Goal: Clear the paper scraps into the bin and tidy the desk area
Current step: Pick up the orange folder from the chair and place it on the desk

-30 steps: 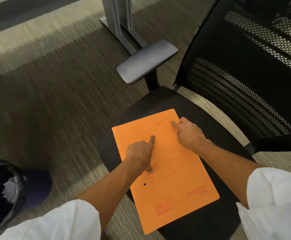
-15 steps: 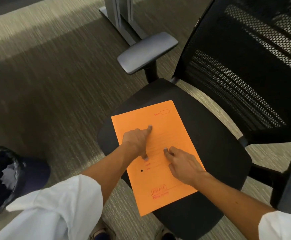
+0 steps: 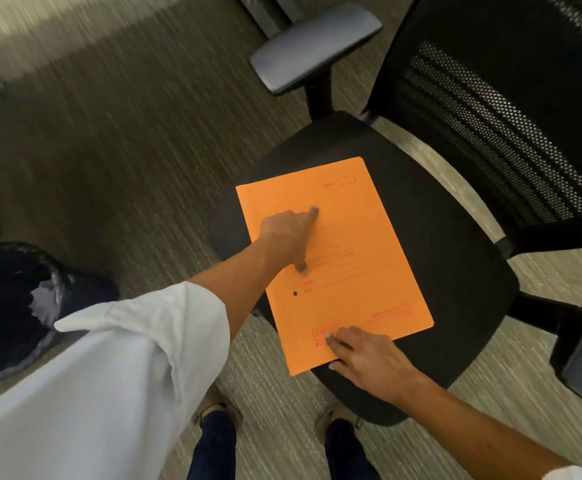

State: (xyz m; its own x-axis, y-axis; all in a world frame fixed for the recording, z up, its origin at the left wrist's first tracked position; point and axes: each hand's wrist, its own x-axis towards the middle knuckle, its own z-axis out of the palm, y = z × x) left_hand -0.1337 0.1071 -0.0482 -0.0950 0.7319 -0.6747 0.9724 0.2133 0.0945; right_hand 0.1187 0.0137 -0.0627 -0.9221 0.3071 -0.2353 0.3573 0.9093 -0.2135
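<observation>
An orange file folder point(image 3: 334, 258) is seen lying flat on the black seat of an office chair point(image 3: 455, 271), set toward the seat's left and front edges, with its near-left corner overhanging the front edge. The left hand point(image 3: 287, 237) is pressed on the folder's middle, index finger and thumb extended and spread apart, the other fingers curled; nothing is pinched. The right hand point(image 3: 365, 355) is laid flat at the folder's near edge, fingers loosely spread, fingertips on the printed stamp by the near-left corner; whether the thumb is hooked under the edge cannot be told.

A dark-lined waste bin point(image 3: 12, 306) stands on the carpet at the left, well apart from the chair. A pale scrap point(image 3: 45, 303) is visible inside it, so some clearing is judged already done. No loose scraps are seen on the seat or on the carpet in view. The desk itself is not in view, so its state cannot be told.

Judged remaining: the folder is still to be lifted off the chair and put away.
</observation>
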